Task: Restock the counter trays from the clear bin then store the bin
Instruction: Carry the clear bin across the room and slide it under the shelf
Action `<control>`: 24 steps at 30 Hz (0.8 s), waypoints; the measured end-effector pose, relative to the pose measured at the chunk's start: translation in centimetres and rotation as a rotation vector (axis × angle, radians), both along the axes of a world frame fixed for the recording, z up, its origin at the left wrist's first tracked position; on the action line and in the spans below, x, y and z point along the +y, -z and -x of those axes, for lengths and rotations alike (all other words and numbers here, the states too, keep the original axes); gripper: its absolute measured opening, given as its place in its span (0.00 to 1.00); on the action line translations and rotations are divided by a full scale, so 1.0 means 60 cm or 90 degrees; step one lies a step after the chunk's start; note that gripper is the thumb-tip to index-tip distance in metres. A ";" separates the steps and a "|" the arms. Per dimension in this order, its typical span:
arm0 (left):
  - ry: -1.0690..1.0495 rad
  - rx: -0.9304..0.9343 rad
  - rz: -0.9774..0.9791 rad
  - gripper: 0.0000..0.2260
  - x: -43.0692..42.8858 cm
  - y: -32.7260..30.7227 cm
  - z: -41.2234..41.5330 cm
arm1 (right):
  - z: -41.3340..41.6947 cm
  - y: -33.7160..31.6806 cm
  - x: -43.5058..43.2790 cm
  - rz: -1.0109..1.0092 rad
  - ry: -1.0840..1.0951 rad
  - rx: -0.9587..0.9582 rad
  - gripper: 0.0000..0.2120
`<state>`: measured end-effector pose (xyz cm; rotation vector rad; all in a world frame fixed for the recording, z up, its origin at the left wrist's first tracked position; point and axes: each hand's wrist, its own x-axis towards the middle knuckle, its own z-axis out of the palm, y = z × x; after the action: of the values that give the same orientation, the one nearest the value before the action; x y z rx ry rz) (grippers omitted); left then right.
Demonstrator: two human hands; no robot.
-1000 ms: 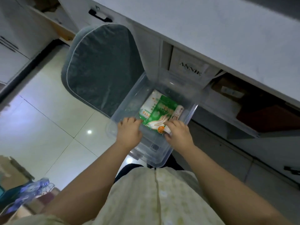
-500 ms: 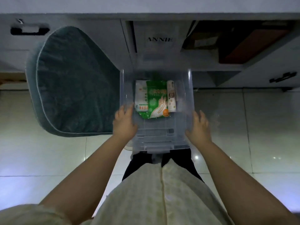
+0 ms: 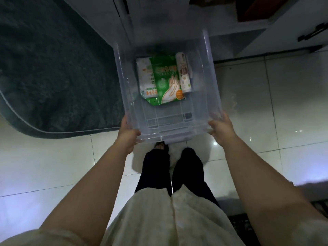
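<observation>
bin: clear bin (image 3: 122, 82) held over the tiled floor (image 3: 292, 96), far end toward the cabinets
left hand (image 3: 128, 134): my fingers curled round near-left corner
right hand (image 3: 221, 129): fingers wrapped on near-right corner
inside: green glove packet (image 3: 166, 80) (flat), white roll (image 3: 184, 73) beside it

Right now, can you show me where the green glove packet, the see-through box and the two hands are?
green glove packet (image 3: 166, 80), head view, middle of its front.
clear bin (image 3: 212, 80), head view, right wall.
left hand (image 3: 128, 134), head view, back of hand.
right hand (image 3: 221, 129), head view, back of hand.
</observation>
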<state>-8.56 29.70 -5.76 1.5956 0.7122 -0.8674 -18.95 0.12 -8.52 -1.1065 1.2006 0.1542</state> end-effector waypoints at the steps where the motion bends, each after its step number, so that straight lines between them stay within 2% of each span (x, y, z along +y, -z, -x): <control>1: -0.005 -0.006 0.005 0.45 -0.006 -0.008 0.000 | -0.002 -0.012 -0.001 0.004 0.012 -0.008 0.35; 4: 0.025 -0.013 0.034 0.44 -0.032 -0.044 -0.004 | 0.012 -0.068 -0.023 -0.012 0.079 -0.041 0.36; 8: 0.164 -0.007 0.045 0.40 -0.106 -0.113 0.002 | 0.099 -0.169 -0.061 -0.008 0.183 -0.090 0.24; 10: 0.227 0.009 0.072 0.39 -0.166 -0.148 0.009 | 0.162 -0.208 -0.079 0.009 0.254 -0.104 0.27; 13: 0.331 0.026 0.109 0.37 -0.281 -0.199 0.018 | 0.254 -0.255 -0.119 0.031 0.387 -0.128 0.33; 16: 0.430 -0.026 0.177 0.40 -0.415 -0.246 0.039 | 0.335 -0.297 -0.171 0.059 0.506 -0.181 0.36; 20: 0.476 -0.072 0.241 0.45 -0.609 -0.311 0.087 | 0.428 -0.346 -0.267 0.126 0.635 -0.224 0.30; 24: 0.553 -0.100 0.347 0.44 -0.808 -0.361 0.156 | 0.518 -0.395 -0.409 0.193 0.688 -0.235 0.30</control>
<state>-17.91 -18.79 15.92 1.4180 -0.3724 -1.3838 -50.02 -24.40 15.18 -0.5653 1.3470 -1.0402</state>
